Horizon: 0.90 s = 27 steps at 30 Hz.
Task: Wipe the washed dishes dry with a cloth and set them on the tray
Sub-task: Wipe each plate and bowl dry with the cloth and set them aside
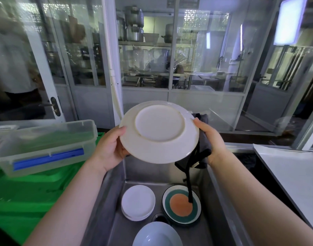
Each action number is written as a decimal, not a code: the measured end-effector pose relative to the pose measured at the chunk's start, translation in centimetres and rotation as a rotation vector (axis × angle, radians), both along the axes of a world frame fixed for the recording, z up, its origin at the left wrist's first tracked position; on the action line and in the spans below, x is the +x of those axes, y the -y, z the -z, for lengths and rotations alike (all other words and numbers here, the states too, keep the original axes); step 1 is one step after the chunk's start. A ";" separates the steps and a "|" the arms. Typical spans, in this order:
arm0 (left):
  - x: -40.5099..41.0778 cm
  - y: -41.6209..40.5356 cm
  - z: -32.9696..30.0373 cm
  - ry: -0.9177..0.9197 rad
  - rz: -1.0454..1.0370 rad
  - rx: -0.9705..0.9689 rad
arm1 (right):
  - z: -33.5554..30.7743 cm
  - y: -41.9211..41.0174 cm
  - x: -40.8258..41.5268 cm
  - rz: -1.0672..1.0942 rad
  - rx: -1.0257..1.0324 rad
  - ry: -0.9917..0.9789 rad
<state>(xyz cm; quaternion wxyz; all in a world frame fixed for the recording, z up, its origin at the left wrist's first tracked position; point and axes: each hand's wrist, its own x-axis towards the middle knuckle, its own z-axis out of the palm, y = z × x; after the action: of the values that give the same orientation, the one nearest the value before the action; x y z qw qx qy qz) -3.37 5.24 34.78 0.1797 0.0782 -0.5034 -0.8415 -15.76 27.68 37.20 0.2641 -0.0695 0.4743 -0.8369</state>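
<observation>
Head view only: one white plate (159, 132) held up above the steel sink (106, 197), underside turned to the camera, tilted. Left hand (109, 148) gripping the left rim, thumb on the back, fingers curled behind and out of sight. Right hand (209, 139) gripping the right rim together with a dark grey cloth (202, 144), thumb on the plate edge, the cloth bunched behind the plate and one strip of it hanging down to touch the coloured plate (181, 205) below. Judged as the wiping step, near the start of the task: no dried dish seen set down anywhere. Still waiting in the sink: one small stack of white plates (138, 202), exact number not possible to tell, perhaps two or three; one plate with orange centre and green ring; one pale blue bowl (157, 235) at the lower edge, partly cut off. At left, green trays (27, 192) with one clear plastic box (45, 142) on top; at right, one white tray (294, 174), bare where visible, probably the place for the dried dishes.
</observation>
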 end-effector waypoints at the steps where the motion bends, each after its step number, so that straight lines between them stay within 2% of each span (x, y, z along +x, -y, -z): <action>1: 0.0 -0.1 0.0 -0.027 -0.035 -0.014 | -0.1 0.3 -0.2 0.040 0.007 0.001; 3: 0.3 -0.4 -0.2 -0.081 -0.095 -0.058 | -0.2 0.7 -0.7 0.178 0.013 -0.033; 5: 0.7 -0.7 -0.5 -0.126 -0.154 -0.105 | -0.5 1.0 -1.0 0.349 0.076 -0.183; 7: 0.9 -1.1 -0.9 -0.181 -0.210 -0.142 | -1.0 1.2 -0.8 0.429 0.208 -0.459; 10: 1.0 -1.7 -1.5 -0.266 -0.272 -0.153 | -1.3 1.7 0.0 0.459 0.493 -0.974; 12: 0.7 -2.2 -1.6 -0.277 -0.323 -0.172 | -1.5 2.1 1.1 0.478 0.619 -1.193; 13: 0.6 -2.5 -1.6 -0.269 -0.349 -0.187 | -1.6 2.3 2.0 0.479 0.619 -1.246; 17: -0.5 -4.3 -1.1 -0.242 -0.447 -0.296 | -1.1 4.2 6.0 0.401 0.587 -1.361; 22: -0.8 -5.5 -0.8 -0.281 -0.449 -0.353 | -1.7 5.3 7.6 0.342 0.504 -1.287; 25: -0.5 -6.2 -1.1 -0.312 -0.442 -0.331 | -1.6 5.2 8.0 0.336 0.450 -1.309; 27: -0.3 -6.4 -1.0 -0.294 -0.498 -0.402 | -1.2 4.7 7.5 0.358 0.440 -1.320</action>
<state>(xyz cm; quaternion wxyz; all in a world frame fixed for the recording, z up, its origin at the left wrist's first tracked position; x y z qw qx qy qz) -3.66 11.61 35.75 0.4619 0.0396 -0.5930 -0.6584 -8.30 22.99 38.39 -0.2111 -0.4275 0.6968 -0.5358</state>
